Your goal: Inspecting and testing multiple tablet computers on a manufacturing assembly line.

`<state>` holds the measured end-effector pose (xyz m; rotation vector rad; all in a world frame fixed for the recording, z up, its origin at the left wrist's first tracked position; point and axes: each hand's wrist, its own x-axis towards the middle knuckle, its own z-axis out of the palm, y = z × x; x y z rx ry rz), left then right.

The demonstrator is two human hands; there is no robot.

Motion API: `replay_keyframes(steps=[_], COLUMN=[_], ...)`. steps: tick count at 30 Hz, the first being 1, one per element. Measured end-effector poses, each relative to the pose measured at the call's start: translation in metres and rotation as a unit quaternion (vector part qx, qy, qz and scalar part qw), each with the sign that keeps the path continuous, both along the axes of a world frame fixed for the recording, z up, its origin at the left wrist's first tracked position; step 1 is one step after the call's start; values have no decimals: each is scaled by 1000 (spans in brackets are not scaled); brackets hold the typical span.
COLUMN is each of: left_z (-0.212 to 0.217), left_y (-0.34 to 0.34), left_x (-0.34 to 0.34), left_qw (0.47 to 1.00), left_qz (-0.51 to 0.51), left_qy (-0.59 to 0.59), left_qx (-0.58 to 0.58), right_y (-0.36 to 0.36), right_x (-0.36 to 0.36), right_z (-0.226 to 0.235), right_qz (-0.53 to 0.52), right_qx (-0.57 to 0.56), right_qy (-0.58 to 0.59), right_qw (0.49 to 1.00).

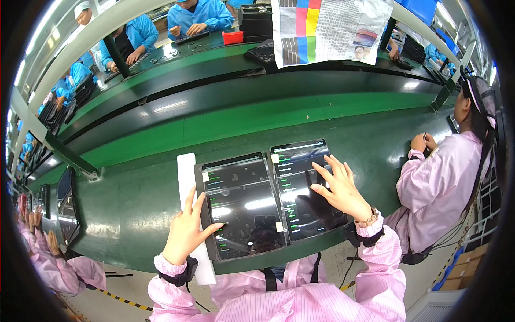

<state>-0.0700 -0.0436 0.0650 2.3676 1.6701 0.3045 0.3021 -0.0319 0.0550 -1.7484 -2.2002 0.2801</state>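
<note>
on the dark green, smooth bench (126, 201), near the wearer's edge: a flat black glass-screened left tablet (244, 201) beside a matching right tablet (301, 206), both showing text lists. left hand (184, 231): fingers spread, gripping nothing, thumb at the left screen. right hand (341, 190): fingers fanned over the right screen, nothing held; contact can't be told. best judged: light single-fingertip taps, spare fingers lifted. long white flat strip (186, 173) just left.

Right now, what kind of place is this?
Probably an electronics factory: a long green workbench holds two tablets side by side, and people in blue jackets work at another bench.
</note>
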Motion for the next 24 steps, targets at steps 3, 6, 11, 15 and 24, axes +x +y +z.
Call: replay_keyframes(steps=[3, 6, 11, 15, 24], left_z=[-1, -2, -5, -3, 1], left_y=[0, 0, 1, 0, -1], left_x=[0, -1, -1, 0, 2], left_qw=[1000, 1000, 998, 999, 1000], left_qz=[2, 2, -21, -13, -14], left_qy=[3, 3, 6, 9, 14], left_qx=[-1, -2, 53, 31, 6], right_y=[0, 1, 1, 2, 6], right_x=[1, 1, 1, 0, -11], right_z=[-1, -2, -3, -5, -8], right_qz=[0, -2, -6, -6, 1], right_qx=[0, 1, 2, 2, 18], right_qy=[-1, -2, -1, -6, -30], right_qw=[1000, 1000, 1000, 1000, 999])
